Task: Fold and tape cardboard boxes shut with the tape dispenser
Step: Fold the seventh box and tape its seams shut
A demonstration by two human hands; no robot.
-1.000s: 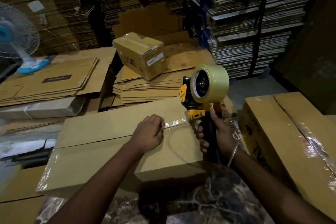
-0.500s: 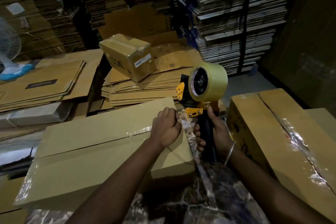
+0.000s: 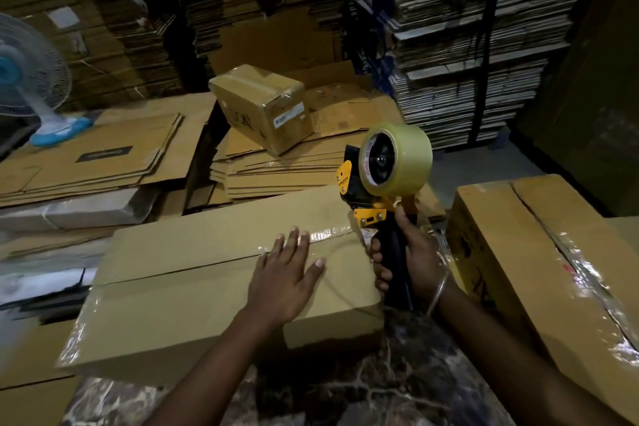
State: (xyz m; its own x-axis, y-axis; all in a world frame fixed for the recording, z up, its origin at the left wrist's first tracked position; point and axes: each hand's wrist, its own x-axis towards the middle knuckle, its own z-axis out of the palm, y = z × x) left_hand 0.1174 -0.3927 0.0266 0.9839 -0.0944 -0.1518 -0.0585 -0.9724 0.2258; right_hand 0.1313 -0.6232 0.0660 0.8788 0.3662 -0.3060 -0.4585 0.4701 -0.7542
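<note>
— Box (image 3: 193,290) lay where?
— On the marble counter (image 3: 397,373), left hand (image 3: 287,273) spread flat over its taped seam.
— And the right hand (image 3: 415,252)?
— Gripped the tape dispenser (image 3: 383,180) upright beside the box

left hand (image 3: 288,278) on box (image 3: 193,301) | tape dispenser (image 3: 387,180) right of box

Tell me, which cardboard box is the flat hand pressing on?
The long box in the middle, under the left hand; the small box behind and big box rightward go untouched.
</note>
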